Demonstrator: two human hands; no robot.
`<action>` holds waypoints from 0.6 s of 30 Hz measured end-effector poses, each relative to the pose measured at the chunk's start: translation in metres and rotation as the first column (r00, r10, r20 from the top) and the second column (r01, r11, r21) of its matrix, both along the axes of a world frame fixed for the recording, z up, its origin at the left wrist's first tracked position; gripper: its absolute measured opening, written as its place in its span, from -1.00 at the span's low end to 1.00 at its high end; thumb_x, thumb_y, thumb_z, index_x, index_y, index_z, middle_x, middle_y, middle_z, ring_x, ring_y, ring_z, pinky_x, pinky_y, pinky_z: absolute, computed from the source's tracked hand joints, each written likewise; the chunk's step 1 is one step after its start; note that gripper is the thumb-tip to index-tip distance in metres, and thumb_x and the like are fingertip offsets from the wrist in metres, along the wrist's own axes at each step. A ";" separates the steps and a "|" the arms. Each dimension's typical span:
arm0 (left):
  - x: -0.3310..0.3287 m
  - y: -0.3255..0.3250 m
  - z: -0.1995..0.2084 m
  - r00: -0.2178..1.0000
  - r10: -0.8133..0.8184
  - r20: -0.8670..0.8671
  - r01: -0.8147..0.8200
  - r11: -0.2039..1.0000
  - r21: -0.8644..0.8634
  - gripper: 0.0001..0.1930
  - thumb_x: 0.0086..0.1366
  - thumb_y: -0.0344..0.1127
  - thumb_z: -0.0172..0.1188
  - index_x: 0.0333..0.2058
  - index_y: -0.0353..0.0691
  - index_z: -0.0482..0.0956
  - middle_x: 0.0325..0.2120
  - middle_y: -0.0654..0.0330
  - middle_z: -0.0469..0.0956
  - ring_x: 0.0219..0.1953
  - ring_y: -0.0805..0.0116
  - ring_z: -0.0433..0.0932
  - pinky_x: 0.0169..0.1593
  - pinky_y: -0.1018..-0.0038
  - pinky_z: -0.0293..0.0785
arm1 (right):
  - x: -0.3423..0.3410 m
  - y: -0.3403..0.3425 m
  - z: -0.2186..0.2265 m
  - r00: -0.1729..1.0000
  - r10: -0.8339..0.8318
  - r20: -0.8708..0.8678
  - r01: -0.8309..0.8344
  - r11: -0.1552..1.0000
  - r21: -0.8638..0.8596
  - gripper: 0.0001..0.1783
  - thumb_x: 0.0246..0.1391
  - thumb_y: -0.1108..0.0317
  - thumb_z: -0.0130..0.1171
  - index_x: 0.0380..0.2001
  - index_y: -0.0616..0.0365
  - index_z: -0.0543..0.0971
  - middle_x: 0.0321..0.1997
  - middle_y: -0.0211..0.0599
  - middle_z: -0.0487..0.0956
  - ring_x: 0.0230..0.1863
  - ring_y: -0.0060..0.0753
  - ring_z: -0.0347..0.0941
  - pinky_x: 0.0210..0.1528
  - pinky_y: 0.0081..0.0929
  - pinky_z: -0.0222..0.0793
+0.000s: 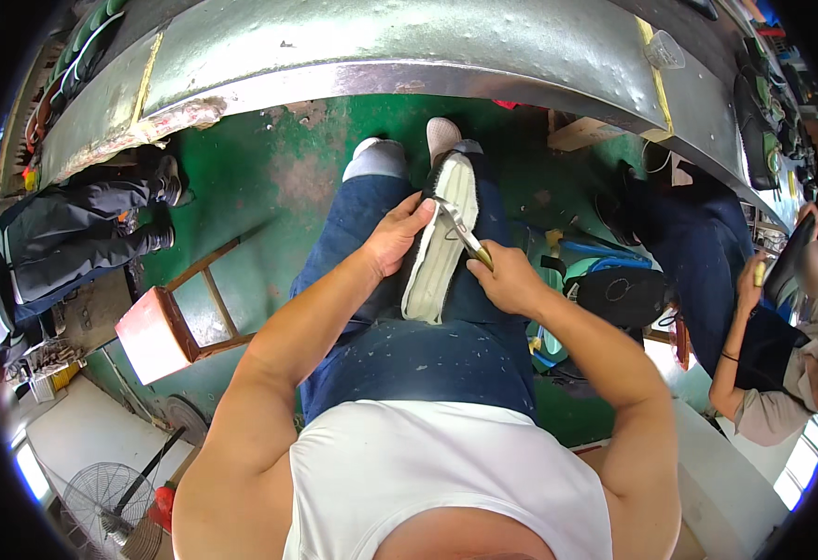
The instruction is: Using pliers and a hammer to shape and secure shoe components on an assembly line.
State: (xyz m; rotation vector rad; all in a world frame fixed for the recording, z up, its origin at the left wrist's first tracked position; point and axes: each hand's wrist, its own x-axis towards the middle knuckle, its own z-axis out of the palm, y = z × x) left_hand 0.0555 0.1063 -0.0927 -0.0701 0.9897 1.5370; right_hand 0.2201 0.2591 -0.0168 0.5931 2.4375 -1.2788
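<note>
Across my lap lies a shoe [439,266], turned bottom up, with a dark upper and a pale, whitish underside rimmed in white. My left hand [398,231] is closed on its left edge, thumb pressed near the top of the side. In my right hand [510,278] is a pair of pliers [461,231] with metal jaws and yellow-green handles. Their metal end rests over the middle of the underside, close to my left thumb. The grip hides most of the handles.
A metal-topped bench [409,47] runs across the front, with a clear plastic cup [664,50] on it. A wooden stool [171,331] lies left. A co-worker [773,345] sits at the right; another person's legs [91,233] stretch in from the left. A fan [110,504] stands lower left.
</note>
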 end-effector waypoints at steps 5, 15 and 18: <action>-0.002 0.008 -0.001 0.992 -0.061 -0.111 0.052 0.995 -0.089 -0.26 0.33 0.07 0.28 0.32 -0.25 0.28 0.06 0.13 0.54 0.08 0.34 0.52 0.18 0.34 0.46 | -0.008 0.009 0.023 0.948 -0.086 0.308 0.189 0.928 -0.322 -0.71 0.31 0.20 0.10 -0.24 0.26 0.48 -0.46 -0.19 0.58 -0.61 -0.33 0.49 -0.53 -0.35 0.41; -0.006 0.021 0.022 0.978 -0.110 -0.175 0.065 0.967 -0.245 -0.41 0.30 -0.17 0.30 0.22 -0.31 0.37 -0.01 0.11 0.58 0.00 0.30 0.57 0.13 0.33 0.49 | 0.032 -0.009 -0.047 0.805 -0.314 0.504 0.528 -0.010 -0.849 -0.64 0.35 0.17 0.11 -0.03 0.29 0.48 -0.27 -0.28 0.58 -0.35 -0.53 0.56 -0.64 -0.71 0.32; -0.003 0.028 0.030 0.962 -0.125 -0.244 0.042 0.947 -0.319 -0.40 0.29 -0.20 0.30 0.21 -0.36 0.36 -0.03 0.06 0.58 -0.02 0.27 0.59 0.11 0.31 0.51 | 0.043 0.029 -0.037 0.908 -0.176 0.379 0.412 0.228 -0.882 -0.49 0.34 0.10 0.12 0.07 0.39 0.44 -0.18 -0.15 0.60 -0.21 -0.32 0.63 -0.49 -0.55 0.61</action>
